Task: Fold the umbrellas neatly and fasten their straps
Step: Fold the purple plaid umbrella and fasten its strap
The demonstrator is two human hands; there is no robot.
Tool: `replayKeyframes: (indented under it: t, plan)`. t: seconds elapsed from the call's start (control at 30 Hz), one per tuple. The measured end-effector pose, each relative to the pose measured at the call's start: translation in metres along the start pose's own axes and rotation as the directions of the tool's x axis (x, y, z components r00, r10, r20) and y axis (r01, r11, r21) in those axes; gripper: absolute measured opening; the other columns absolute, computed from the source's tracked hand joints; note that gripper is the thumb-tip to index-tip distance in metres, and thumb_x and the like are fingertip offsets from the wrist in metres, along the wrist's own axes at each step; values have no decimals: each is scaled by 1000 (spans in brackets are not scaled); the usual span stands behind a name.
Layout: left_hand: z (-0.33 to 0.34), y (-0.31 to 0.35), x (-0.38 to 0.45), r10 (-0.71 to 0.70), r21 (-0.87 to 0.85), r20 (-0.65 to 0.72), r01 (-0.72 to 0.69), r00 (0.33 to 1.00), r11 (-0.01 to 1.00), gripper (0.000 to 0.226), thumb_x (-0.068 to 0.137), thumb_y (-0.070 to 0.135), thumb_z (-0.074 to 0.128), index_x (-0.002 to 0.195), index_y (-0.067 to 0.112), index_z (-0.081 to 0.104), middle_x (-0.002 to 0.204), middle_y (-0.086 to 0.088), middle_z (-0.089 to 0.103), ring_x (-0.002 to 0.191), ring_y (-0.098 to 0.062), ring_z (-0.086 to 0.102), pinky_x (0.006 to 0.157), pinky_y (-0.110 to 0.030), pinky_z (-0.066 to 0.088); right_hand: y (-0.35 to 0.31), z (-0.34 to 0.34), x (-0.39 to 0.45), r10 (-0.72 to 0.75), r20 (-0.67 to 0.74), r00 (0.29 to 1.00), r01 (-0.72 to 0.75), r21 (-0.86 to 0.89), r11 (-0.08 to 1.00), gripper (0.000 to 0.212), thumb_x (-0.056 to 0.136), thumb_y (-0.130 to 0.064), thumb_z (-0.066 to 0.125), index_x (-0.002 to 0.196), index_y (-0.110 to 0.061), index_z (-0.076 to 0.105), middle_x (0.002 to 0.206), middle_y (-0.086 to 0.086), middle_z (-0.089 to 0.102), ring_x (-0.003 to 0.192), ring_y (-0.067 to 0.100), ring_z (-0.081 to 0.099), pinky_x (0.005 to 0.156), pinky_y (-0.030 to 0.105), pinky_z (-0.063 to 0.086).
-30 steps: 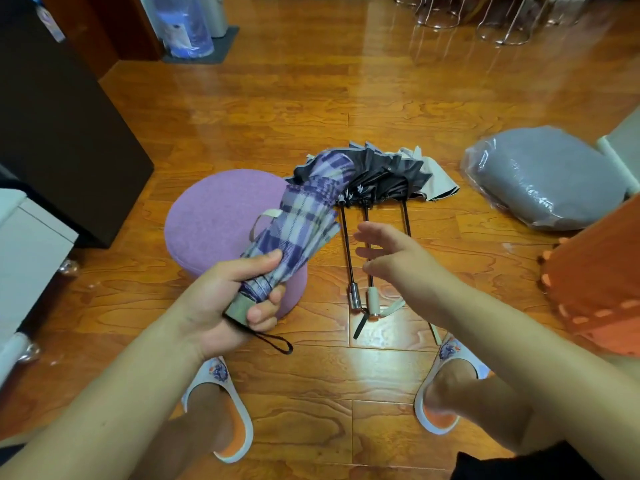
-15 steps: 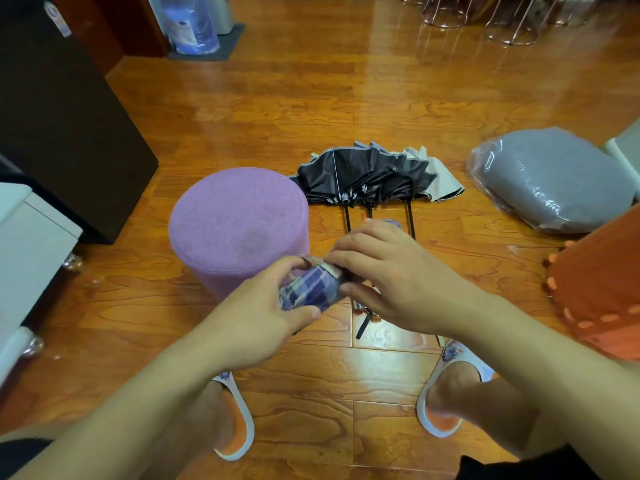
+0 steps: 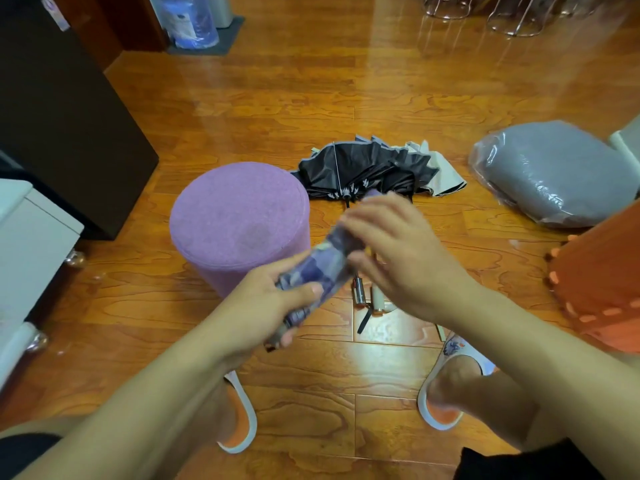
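The purple plaid folded umbrella (image 3: 320,271) is gripped near its handle by the left hand (image 3: 266,306), while the right hand (image 3: 398,258) curls around its upper end, above the wooden floor (image 3: 346,98).

Left hand (image 3: 266,306) grips plaid umbrella (image 3: 325,268); blurred right hand (image 3: 398,258) seemingly wraps its upper end.
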State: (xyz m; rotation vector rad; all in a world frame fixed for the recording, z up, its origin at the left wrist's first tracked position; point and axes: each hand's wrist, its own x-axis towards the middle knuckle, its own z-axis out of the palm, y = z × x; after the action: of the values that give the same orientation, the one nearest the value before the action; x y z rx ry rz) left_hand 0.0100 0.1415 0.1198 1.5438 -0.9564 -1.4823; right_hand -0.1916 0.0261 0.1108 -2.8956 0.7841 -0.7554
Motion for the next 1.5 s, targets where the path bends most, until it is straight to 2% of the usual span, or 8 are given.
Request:
replayKeyframes:
  t: [0.1,0.17,0.27,0.4,0.67,0.9,1.23,1.5]
  plan:
    - [-12,17,3,-154,-505,66,166,986,847,10,87,23,63,90,14,59,60,-7,48,33,-10,36,36,-17,28,2,-11,2,465,-242,851,-388,305,870,23,102,-21,50,116,-10,65,111,4,64,106,19,57,97,36,45]
    - [-21,25,2,-163,-631,102,191,981,752,15,90,27,59,86,13,58,62,-6,47,33,-7,35,35,-16,28,-3,-14,4,700,74,710,-613,554,563,23,105,-22,48,123,-17,62,118,-5,64,110,7,58,101,38,47]
    - [-22,31,-2,-119,-650,149,188,982,736,19,93,29,56,86,12,60,64,-5,45,33,-6,34,33,-17,29,-19,-4,0,523,568,635,-738,646,194,53,102,-13,52,151,-30,40,150,-17,46,136,0,41,114,28,34]
    - [-17,26,-2,-96,-616,258,240,961,750,20,92,30,59,93,10,57,62,-6,48,32,-6,36,33,-18,30,-28,6,-4,348,626,698,-704,690,169,86,90,6,58,157,-39,27,158,-24,32,138,3,40,97,9,37]
    - [-26,16,4,-23,-549,298,191,954,814,35,84,26,77,106,10,55,66,-10,51,34,-10,42,36,-20,34,-27,15,-12,244,761,601,-798,590,123,24,103,-13,55,125,-9,64,82,-3,64,74,11,61,76,28,55]
    - [-24,19,1,-2,-159,65,12,998,987,33,95,19,64,127,26,66,66,-11,54,41,-17,43,37,-19,36,-18,-4,-21,160,103,982,-168,74,983,46,97,-14,61,141,-23,52,76,-6,72,61,18,66,52,26,49]
    - [-20,13,-3,272,685,141,-293,952,667,72,96,41,65,147,68,22,120,20,69,99,-4,68,90,-35,57,-5,-16,-2,-208,-72,976,207,-10,978,7,98,-7,64,93,-5,68,109,9,67,107,33,58,87,45,48]
    - [-21,7,-19,394,871,231,-369,890,323,55,90,36,58,136,47,28,97,13,65,75,-15,63,59,-37,51,3,-13,-10,-59,116,991,7,412,911,11,90,-20,74,89,-11,69,111,-2,72,106,13,68,83,40,55]
